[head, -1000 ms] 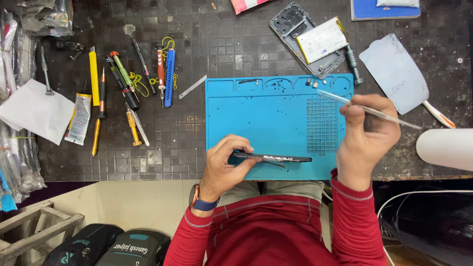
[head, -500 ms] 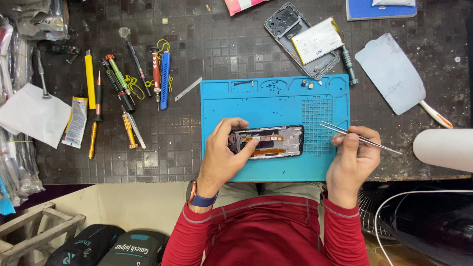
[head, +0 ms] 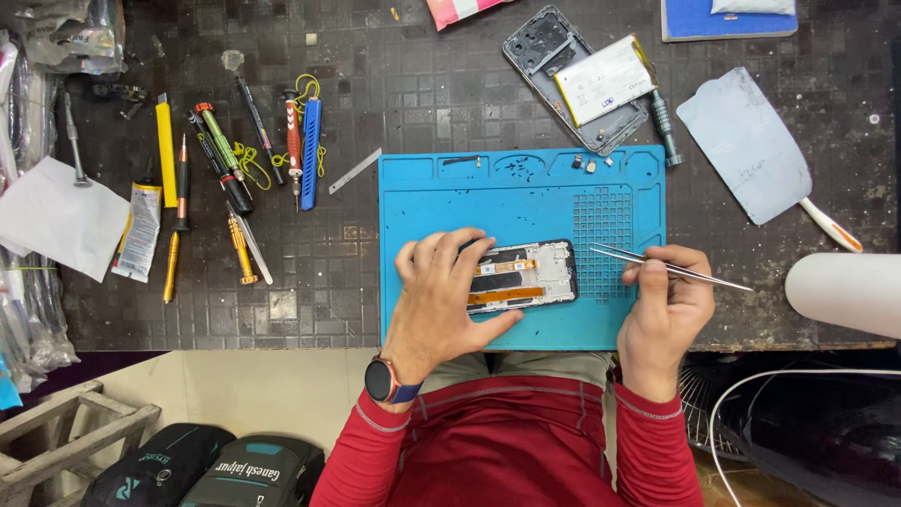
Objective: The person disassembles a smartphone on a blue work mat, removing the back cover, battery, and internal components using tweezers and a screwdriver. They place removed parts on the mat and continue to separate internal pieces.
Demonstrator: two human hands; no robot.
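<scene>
Two hands at work: left hand (head: pixel 441 296) pins opened phone (head: pixel 526 274) flat on blue mat (head: pixel 488 192), long axis running 9-to-3. Right hand (head: pixel 664 305) pinches tweezers (head: pixel 657 265), tips toward 9.

A small flat sachet (head: pixel 138 244), white with a yellow and orange band at its top, lies on the dark bench at the left, just beside a white sheet of paper. At the top edge a pink and white packet (head: pixel 457 11) pokes into view, cut off by the frame. A white rectangular label (head: pixel 603 93) with fine dark print covers the battery in the opened grey phone shell at top centre. Crumpled clear plastic bags (head: pixel 70 42) sit in the top left corner.
</scene>
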